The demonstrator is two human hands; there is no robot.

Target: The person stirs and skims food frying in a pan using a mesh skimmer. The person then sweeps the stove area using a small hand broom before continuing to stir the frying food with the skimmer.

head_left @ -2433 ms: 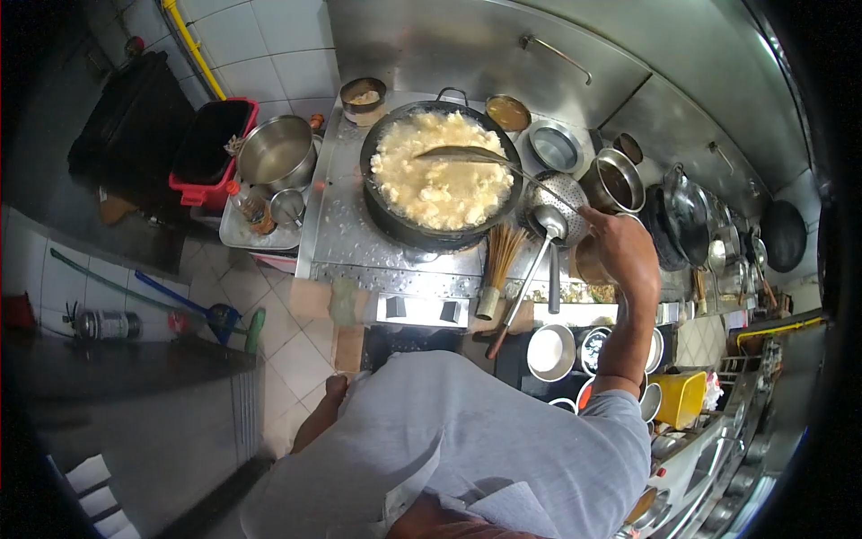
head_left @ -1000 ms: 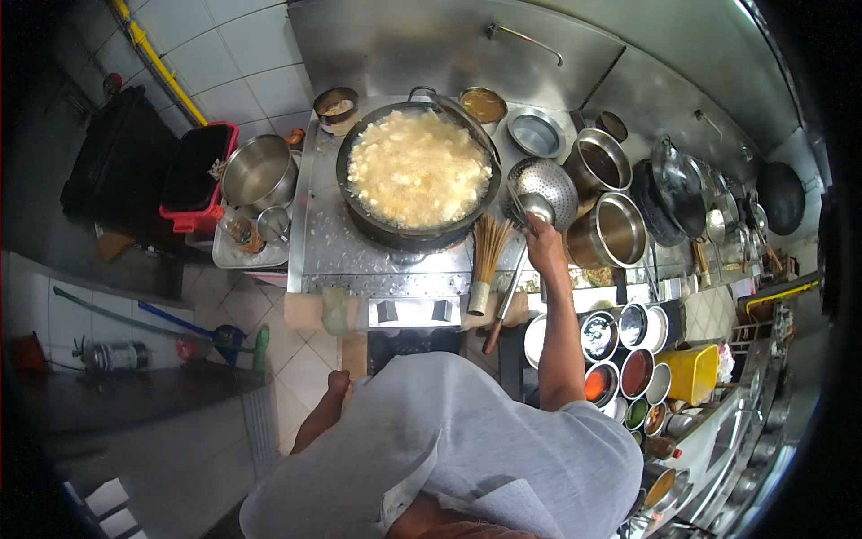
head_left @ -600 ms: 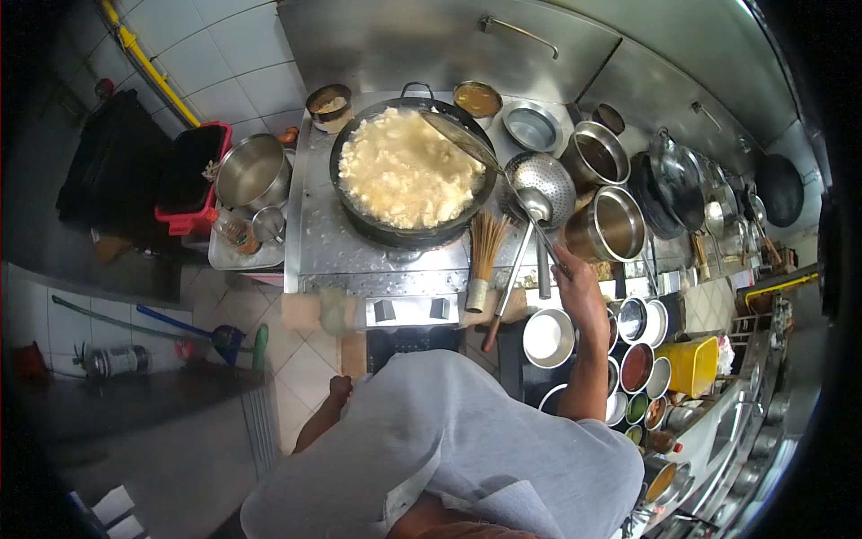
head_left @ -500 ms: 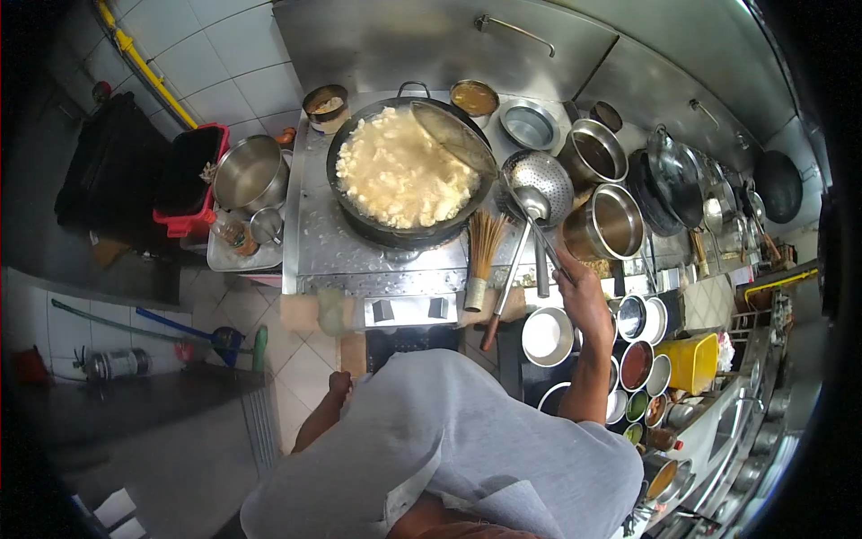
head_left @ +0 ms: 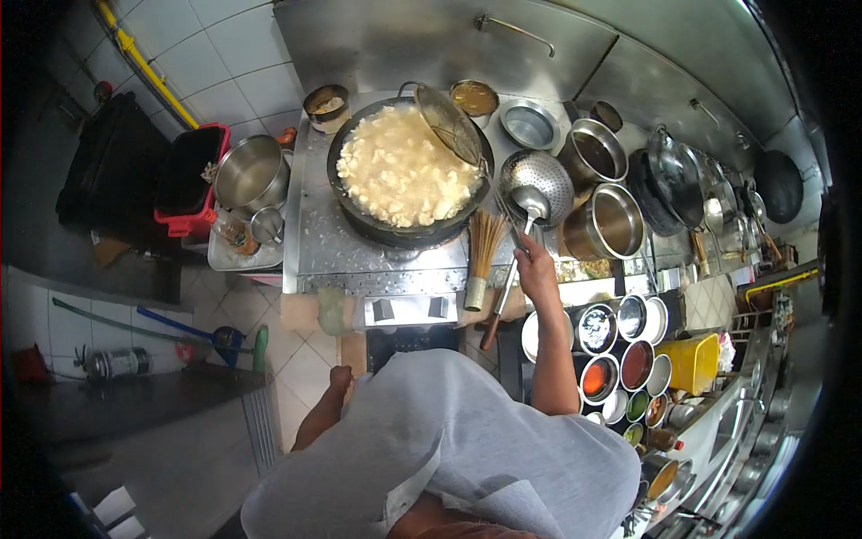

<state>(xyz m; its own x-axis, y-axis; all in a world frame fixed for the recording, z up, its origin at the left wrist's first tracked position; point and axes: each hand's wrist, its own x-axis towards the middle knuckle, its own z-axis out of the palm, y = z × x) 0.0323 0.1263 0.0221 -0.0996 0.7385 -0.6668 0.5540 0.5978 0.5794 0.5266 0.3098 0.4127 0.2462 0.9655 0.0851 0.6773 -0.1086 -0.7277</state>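
My right hand (head_left: 534, 260) grips the long handle of a wire-mesh skimmer (head_left: 449, 126). Its round mesh head is tilted over the upper right part of a large black wok (head_left: 409, 238). Pale, lumpy pieces of food (head_left: 404, 166) lie in cloudy, foamy liquid in the wok. Just beyond my right hand is a perforated metal ladle (head_left: 539, 189). To the left of that hand are a bamboo brush (head_left: 485, 247) and a wooden-handled tool (head_left: 494, 328). My left hand (head_left: 339, 379) hangs low beside my body with its fingers curled closed, no object showing in it.
Metal pots (head_left: 603, 223) stand right of the wok, and a steel pot (head_left: 251, 175) on the left. A metal basin (head_left: 528, 124) sits behind. Several seasoning containers (head_left: 637, 364) and a yellow bin (head_left: 693, 364) are at right. A tap (head_left: 516, 31) juts from the back wall.
My right hand has moved left and slightly away from my body. The mesh skimmer's head has risen and tilted more steeply at the wok's right side. My left hand stays put.
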